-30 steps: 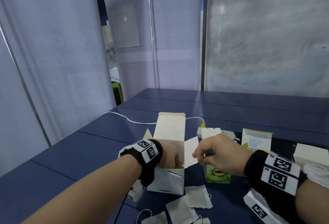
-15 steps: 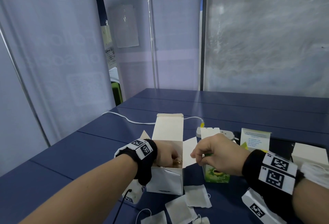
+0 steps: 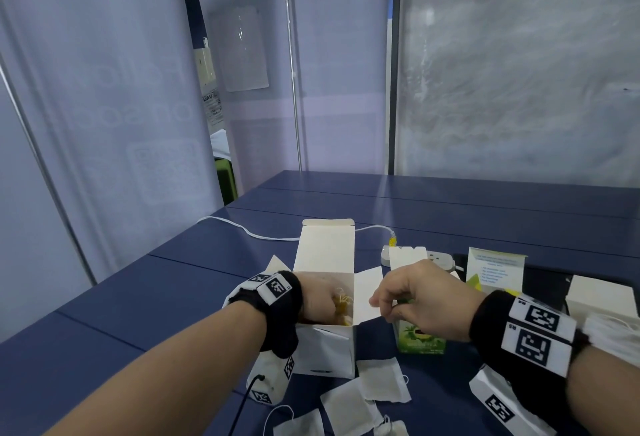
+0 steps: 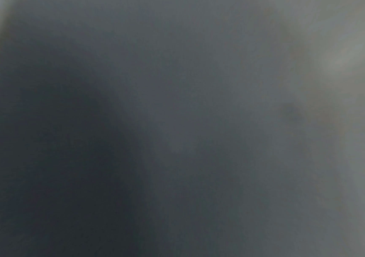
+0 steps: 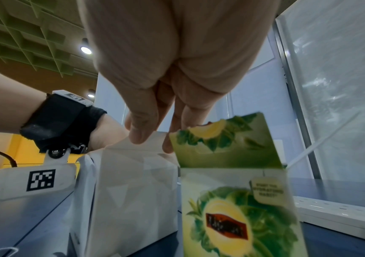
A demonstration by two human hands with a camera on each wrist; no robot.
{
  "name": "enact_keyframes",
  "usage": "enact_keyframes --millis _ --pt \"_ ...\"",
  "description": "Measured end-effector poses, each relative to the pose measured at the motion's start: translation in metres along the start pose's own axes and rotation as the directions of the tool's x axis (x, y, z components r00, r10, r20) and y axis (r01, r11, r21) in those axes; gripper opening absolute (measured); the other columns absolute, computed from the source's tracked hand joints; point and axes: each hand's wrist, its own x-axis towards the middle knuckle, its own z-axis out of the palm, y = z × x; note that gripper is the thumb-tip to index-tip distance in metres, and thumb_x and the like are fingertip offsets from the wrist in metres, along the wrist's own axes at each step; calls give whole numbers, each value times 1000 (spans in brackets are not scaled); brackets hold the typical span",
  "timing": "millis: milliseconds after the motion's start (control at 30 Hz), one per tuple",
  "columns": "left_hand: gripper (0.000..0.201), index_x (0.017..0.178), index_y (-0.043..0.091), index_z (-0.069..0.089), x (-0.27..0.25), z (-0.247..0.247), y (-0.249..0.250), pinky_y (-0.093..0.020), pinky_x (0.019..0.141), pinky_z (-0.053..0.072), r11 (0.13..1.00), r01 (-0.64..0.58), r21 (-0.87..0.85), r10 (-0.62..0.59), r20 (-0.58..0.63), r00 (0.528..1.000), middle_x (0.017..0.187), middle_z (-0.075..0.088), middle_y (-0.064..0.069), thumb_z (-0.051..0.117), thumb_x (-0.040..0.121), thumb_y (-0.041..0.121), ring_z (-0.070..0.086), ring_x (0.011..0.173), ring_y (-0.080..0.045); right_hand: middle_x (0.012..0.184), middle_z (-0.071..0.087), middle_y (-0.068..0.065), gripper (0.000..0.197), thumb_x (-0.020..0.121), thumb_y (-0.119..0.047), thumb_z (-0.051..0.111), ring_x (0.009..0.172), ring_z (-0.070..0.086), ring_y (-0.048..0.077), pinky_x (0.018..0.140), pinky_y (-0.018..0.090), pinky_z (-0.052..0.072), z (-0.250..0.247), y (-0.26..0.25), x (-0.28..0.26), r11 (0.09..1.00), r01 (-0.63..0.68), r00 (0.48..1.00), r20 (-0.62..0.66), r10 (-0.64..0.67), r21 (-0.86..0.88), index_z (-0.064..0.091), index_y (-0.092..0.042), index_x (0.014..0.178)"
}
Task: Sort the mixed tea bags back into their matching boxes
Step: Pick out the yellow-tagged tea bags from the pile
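Observation:
An open white tea box (image 3: 325, 354) stands at the table's near middle with its lid up. My left hand (image 3: 322, 300) reaches into it among yellow-tagged tea bags (image 3: 342, 300); its fingertips are hidden, and the left wrist view is a dark blur. Thumb and forefinger of my right hand (image 3: 377, 302) (image 5: 155, 140) pinch the box's right side flap (image 3: 367, 288) (image 5: 133, 151). A green tea box (image 3: 420, 340) (image 5: 238, 208) stands open just right of the white one, under my right palm. Several loose tea bags (image 3: 381, 380) lie in front of the boxes.
A second green box (image 3: 493, 269) stands further right, beside a white power strip (image 3: 440, 259) with a white cable (image 3: 242, 229) running off to the left. At the right edge are another white box (image 3: 599, 293) and a heap of tea bags (image 3: 613, 335).
My left hand has shifted slightly inside the white box. The right hand has kept its pinch on the side flap and barely moved.

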Motion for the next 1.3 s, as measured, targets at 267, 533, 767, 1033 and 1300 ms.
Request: enact_keyframes --millis 267,533,767,1033,1300 --pt "24 112 16 62 -6 -5 7 -22 69 40 997 70 42 -70 -4 998 97 59 -1 56 89 22 51 82 -18 100 70 -13 31 84 -4 68 99 62 -3 90 21 51 0 -1 -1 1000 5 1000 -1 -5 -22 64 -30 67" --pt "22 107 22 61 -9 -2 0 -27 75 43 991 119 61 -118 -21 993 100 60 -1 53 86 22 52 85 -19 102 71 -12 30 84 -3 67 98 63 -2 87 18 50 4 -2 1 1000 5 1000 -6 -5 -10 65 -28 67" --pt "23 64 27 63 -6 1 -7 -17 55 43 980 100 -170 -93 44 995 63 61 15 58 78 11 54 63 -3 100 71 -11 29 83 -3 67 98 63 -4 85 15 50 5 0 1 1000 3 1000 -10 -3 10 66 -27 67" --pt "16 77 23 65 -1 8 -10 -30 78 51 961 59 -271 -55 23 998 77 62 7 59 76 8 56 78 -16 102 71 -9 26 83 -1 66 95 62 -6 84 11 50 6 1 0 1000 5 1000 8 -5 1 69 -23 71" --pt "15 77 12 60 6 10 -9 -23 60 45 704 237 -670 -144 192 971 71 58 -3 53 85 1 53 60 -13 100 71 -10 36 83 -1 66 98 63 -2 87 16 51 5 1 -1 1000 9 1000 1 -9 6 63 -31 64"
